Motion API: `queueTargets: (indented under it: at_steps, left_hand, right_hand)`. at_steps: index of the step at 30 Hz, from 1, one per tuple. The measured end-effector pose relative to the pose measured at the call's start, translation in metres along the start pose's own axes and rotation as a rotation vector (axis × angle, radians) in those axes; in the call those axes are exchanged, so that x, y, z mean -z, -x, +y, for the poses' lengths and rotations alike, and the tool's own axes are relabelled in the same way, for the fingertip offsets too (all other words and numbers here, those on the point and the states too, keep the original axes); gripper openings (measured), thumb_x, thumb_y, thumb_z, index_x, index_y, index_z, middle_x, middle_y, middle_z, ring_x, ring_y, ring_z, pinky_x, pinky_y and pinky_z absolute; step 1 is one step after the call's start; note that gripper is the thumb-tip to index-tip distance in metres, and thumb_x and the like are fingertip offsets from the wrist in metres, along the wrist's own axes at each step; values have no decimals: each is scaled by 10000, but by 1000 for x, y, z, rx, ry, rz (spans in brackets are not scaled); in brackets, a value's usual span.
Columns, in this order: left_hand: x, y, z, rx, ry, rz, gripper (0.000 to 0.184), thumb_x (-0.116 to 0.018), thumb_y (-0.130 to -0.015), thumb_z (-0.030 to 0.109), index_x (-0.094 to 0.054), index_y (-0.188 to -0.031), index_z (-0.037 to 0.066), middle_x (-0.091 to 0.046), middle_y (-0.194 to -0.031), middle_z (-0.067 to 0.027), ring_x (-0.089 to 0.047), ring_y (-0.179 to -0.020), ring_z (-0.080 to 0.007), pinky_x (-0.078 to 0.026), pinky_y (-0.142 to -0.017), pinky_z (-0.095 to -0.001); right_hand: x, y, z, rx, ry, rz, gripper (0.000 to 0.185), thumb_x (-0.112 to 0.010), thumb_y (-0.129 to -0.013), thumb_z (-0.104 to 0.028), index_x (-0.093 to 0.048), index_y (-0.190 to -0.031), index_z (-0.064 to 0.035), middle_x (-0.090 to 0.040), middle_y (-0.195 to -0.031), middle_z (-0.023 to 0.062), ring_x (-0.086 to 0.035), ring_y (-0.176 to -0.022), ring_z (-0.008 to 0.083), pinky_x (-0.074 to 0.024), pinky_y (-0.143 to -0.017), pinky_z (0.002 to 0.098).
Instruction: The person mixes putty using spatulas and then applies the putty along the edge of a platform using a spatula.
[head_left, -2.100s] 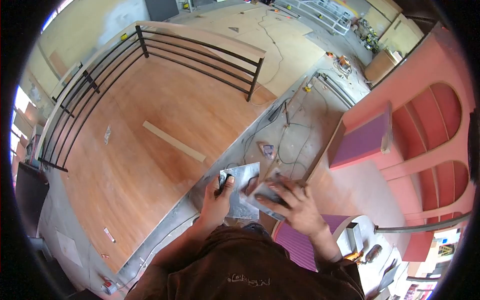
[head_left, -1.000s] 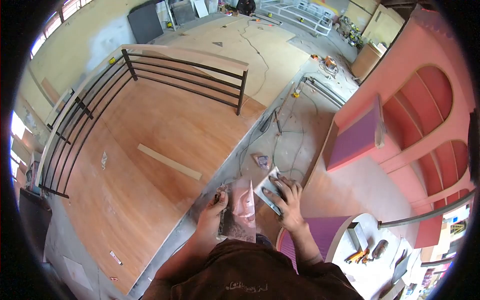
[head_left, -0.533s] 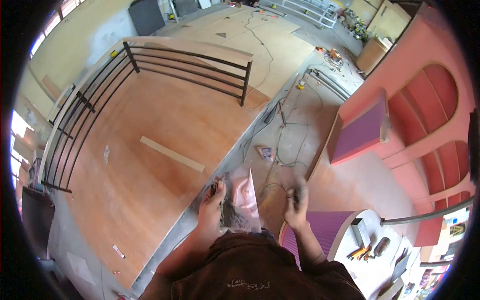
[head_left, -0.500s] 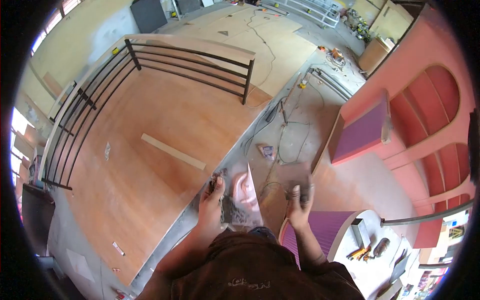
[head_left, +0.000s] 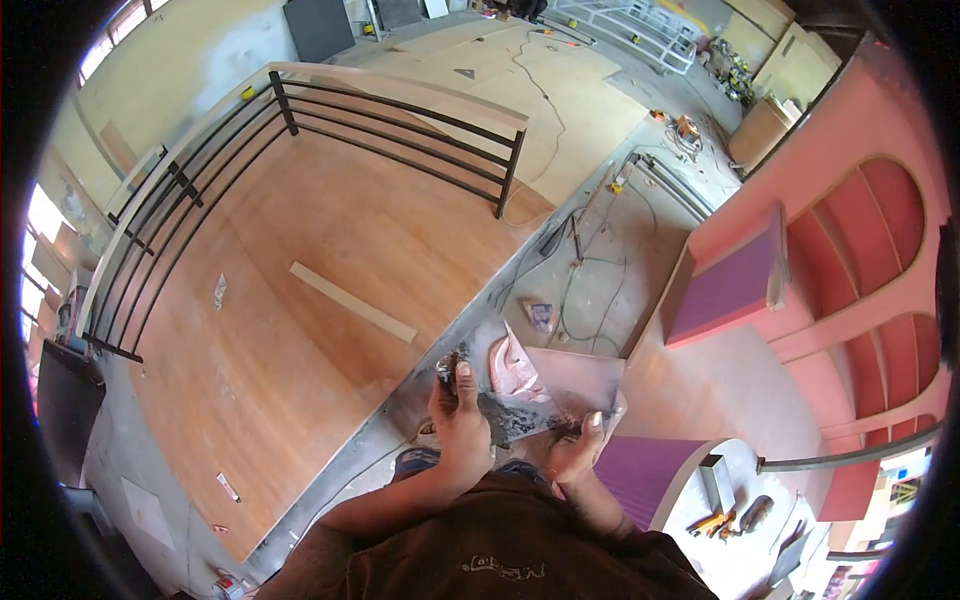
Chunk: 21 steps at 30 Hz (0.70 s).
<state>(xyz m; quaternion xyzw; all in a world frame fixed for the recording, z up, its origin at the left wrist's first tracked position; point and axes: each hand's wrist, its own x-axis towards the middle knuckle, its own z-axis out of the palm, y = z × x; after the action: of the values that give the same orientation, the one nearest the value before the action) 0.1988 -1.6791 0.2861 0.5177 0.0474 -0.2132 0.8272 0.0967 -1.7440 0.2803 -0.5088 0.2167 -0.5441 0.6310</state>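
Relation of the pink paste (head_left: 516, 368) to the two hands; twelve o'clock is the top of the view. The paste, apparently soft, lies on the dark-smeared plate (head_left: 508, 420) carried by the left hand (head_left: 462, 420). It is at three o'clock from the left fingers (head_left: 463, 376), which are clamped on the plate's nine o'clock side, thumb uppermost. The long axis of the paste runs roughly from eleven to five o'clock, narrowing toward eleven.

The right hand (head_left: 576, 456) grips a second plate (head_left: 585, 378), its fingers (head_left: 594, 425) closed on the lower edge. From these fingers the paste lies toward ten o'clock; the left hand is the nearer of the two. The second plate's nine o'clock end meets or overlaps the smeared plate beside the paste; whether the surfaces touch cannot be told.

Surroundings: a small packet (head_left: 540, 316) lies on the floor (head_left: 600, 282) at one o'clock from the paste, and a pale strip (head_left: 353, 302) on the wooden platform (head_left: 290, 400) at ten.
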Motion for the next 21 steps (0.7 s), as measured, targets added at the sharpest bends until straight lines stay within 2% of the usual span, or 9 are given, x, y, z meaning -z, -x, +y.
queueTargets:
  at_steps: [2, 5, 7, 8, 11, 13, 15, 17, 21]
  left_hand:
    - [-11, 9, 24, -148, -297, 152, 330, -584, -1002, 335, -625, -1087, 18, -613, -951, -8, -523, -862, -104, -441, -809, -290]
    - [-4, 6, 14, -249, -163, 83, 301, -596, -998, 321, -607, -1076, 30, -590, -954, -14, -502, -882, -97, -429, -811, -295]
    - [5, -2, 8, -264, -134, 14, 298, -604, -994, 319, -599, -1078, 33, -589, -966, -18, -504, -877, -101, -427, -796, -291]
    - [9, -6, 8, -276, -107, -43, 297, -612, -990, 318, -591, -1080, 37, -587, -978, -21, -506, -871, -106, -425, -781, -286]
    - [8, -10, 14, -83, 47, 28, 299, -621, -985, 315, -588, -1087, 37, -588, -964, -15, -508, -806, -114, -428, -722, -270]
    - [12, -23, 22, 13, 82, -42, 324, -610, -988, 306, -583, -1151, 27, -613, -1019, -28, -559, -820, -132, -470, -730, -277]
    - [2, -22, 52, 371, 284, -309, 365, -584, -995, 314, -574, -1220, 27, -641, -1057, -59, -621, -887, -169, -526, -782, -320]
    - [25, -27, 25, 668, 329, -491, 385, -560, -1001, 324, -575, -1255, 36, -659, -1080, -79, -653, -938, -192, -554, -823, -355]
    - [12, 6, 17, 974, 27, -560, 401, -472, -1031, 346, -544, -1283, 42, -663, -1121, -119, -669, -974, -246, -562, -859, -388]
  right_hand:
    - [9, -11, -3, 23, 43, -143, 495, -446, -1000, -333, -414, -1332, 34, -529, -1253, 135, -535, -1083, 168, -437, -955, 352]
    - [28, -34, -8, 195, 296, -459, 386, -421, -1000, -284, -495, -1219, 25, -609, -1018, 117, -568, -860, 152, -467, -784, 328]
    - [28, -47, -34, 30, 535, -742, 353, -446, -1032, -281, -578, -1104, 39, -598, -794, 150, -578, -718, 222, -481, -702, 369]
    - [22, -50, -49, -117, 552, -771, 319, -436, -1018, -239, -597, -963, 31, -483, -648, 57, -468, -651, 134, -392, -591, 314]
    - [38, -61, -56, -304, 618, -947, 301, -510, -1022, -242, -592, -997, 46, -518, -723, 152, -526, -680, 194, -454, -645, 344]
    - [58, -60, -33, -268, 573, -927, 283, -559, -1008, -247, -620, -966, 26, -573, -737, 114, -532, -664, 156, -451, -623, 319]
    - [49, -57, -27, -504, 264, -217, 313, -558, -1007, -303, -632, -920, -11, -611, -782, 21, -592, -715, 118, -487, -659, 284]
    - [32, -75, -29, -562, 35, 32, 370, -549, -991, -437, -614, -955, -75, -612, -754, 11, -609, -632, 102, -506, -565, 251]
    - [8, -76, -28, -688, -6, 167, 417, -523, -972, -551, -517, -834, -157, -435, -583, -48, -469, -505, 72, -396, -425, 244]
